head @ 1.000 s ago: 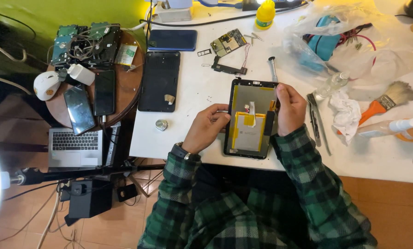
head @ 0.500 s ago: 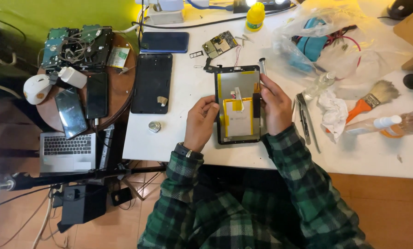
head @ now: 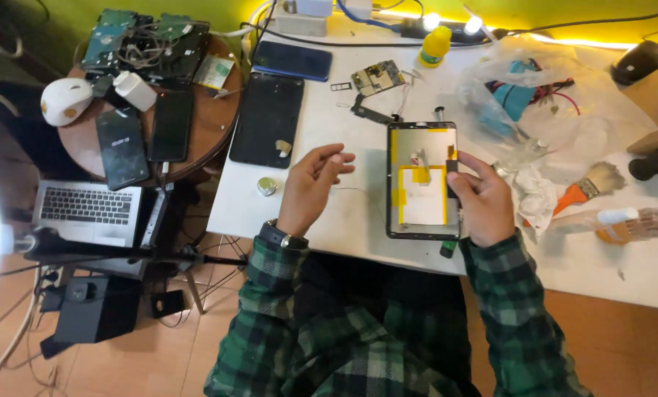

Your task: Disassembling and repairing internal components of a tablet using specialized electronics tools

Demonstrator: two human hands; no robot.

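Opened tablet (head: 422, 180): lies flat on the white table (head: 329, 213), back cover off, white battery panel edged in yellow tape showing inside its dark frame.

Right hand (head: 483, 202): rests along the tablet's right edge, fingers closed round a small dark tool or part (too small to tell which) held against that edge.

Left hand (head: 310, 187): hovers above the table just left of the tablet, apart from it, fingers loosely curled and half spread, holding nothing.

Clear plastic bag (head: 534, 95): behind and to the right of the tablet; holds a blue object and red wires.

Paintbrush (head: 586, 187): orange handle, right of the right hand.

Circuit board (head: 376, 77): loose, behind the tablet.

Black panel (head: 268, 117): flat, left of the board.

Round wooden side table (head: 204, 140): carries two dark phones (head: 149, 136), hard drives and a white mouse (head: 64, 101).

Laptop (head: 86, 209): open, below that side table.
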